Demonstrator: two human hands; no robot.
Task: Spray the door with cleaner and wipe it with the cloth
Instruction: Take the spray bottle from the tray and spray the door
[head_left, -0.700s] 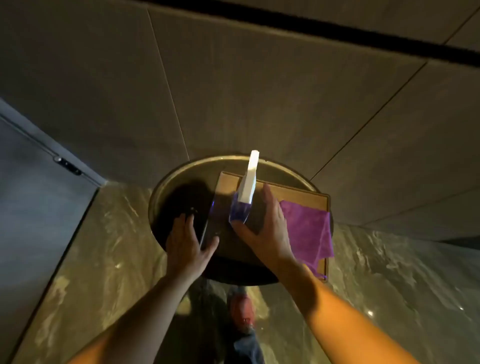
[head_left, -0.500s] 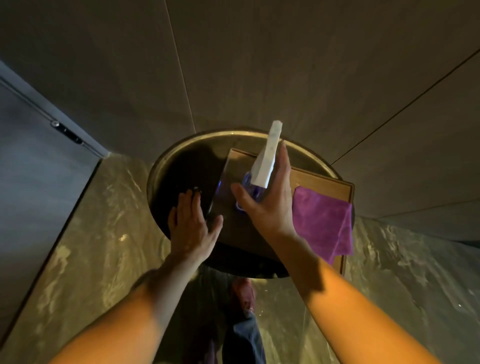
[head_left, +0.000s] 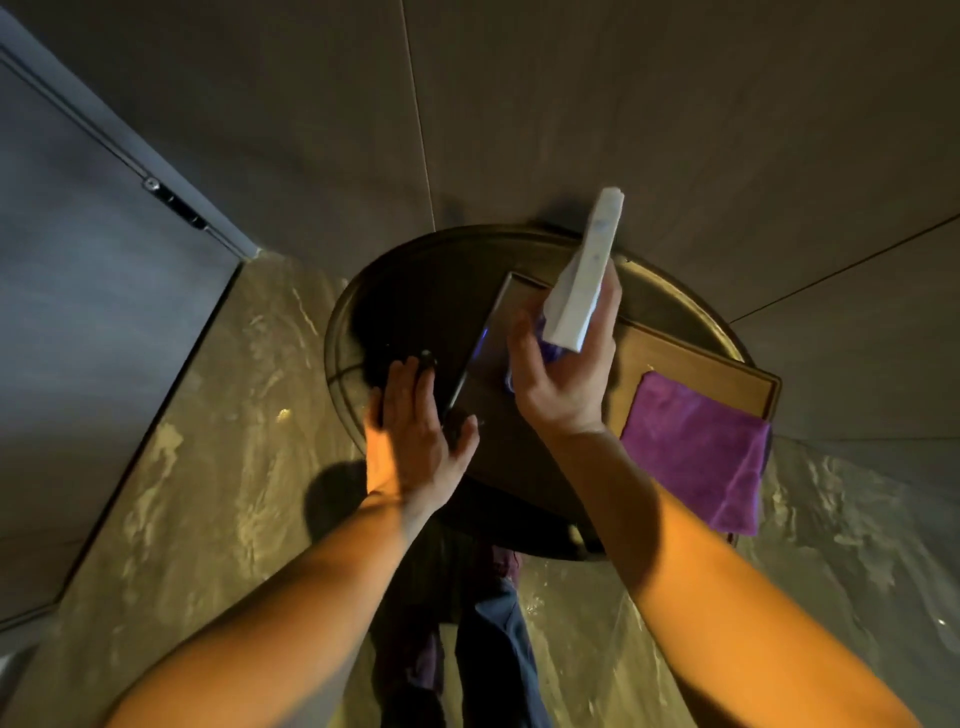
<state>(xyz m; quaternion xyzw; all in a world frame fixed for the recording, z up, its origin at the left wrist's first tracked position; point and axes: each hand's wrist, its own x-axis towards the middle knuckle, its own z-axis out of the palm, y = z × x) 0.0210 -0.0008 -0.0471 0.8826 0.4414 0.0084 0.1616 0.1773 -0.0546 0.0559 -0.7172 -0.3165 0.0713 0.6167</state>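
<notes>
My right hand (head_left: 563, 384) grips the white-headed, purple spray bottle (head_left: 584, 280), lifted for spraying; my left hand (head_left: 415, 431) rests open, empty, apparently steadying the round dark table (head_left: 363, 312). The purple microfibre cloth (head_left: 693, 452) waits on the wooden tray (head_left: 727, 374); the grey door (head_left: 78, 338) stands left.

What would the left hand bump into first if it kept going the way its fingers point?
Probably the small dark knob just past the left hand's fingertips, on the round table; depth is hard to judge.
</notes>
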